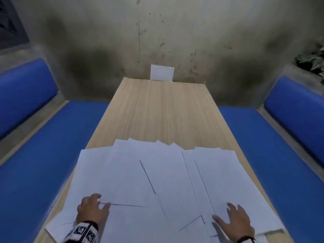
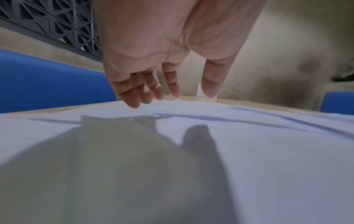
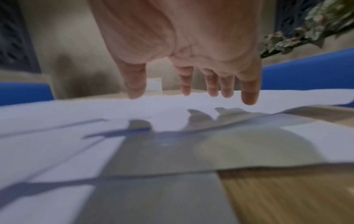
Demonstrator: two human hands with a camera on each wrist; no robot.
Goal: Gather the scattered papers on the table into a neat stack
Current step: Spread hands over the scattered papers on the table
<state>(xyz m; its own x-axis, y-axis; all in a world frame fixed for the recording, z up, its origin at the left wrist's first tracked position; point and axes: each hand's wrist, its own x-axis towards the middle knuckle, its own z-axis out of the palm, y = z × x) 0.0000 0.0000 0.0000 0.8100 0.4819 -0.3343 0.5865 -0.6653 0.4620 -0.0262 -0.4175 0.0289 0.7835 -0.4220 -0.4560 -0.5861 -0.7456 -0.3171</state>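
papers (image 1: 157, 181) — beneath both hands

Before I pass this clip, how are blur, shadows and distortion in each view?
Head view: soft, wide-angle bend along the table edges. Left wrist view: left hand fairly sharp, its shadow dark across the papers. Right wrist view: heavy motion blur, right hand smeared, shadow over the sheets.

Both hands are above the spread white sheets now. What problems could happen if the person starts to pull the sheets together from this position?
1. Some papers overhang the table edge at the left and near right, so a sweep may push them off.
2. The left hand and right hand sit only at the near side, so the far corners may stay fanned out.
3. The overlapping sheets may crease when pushed.
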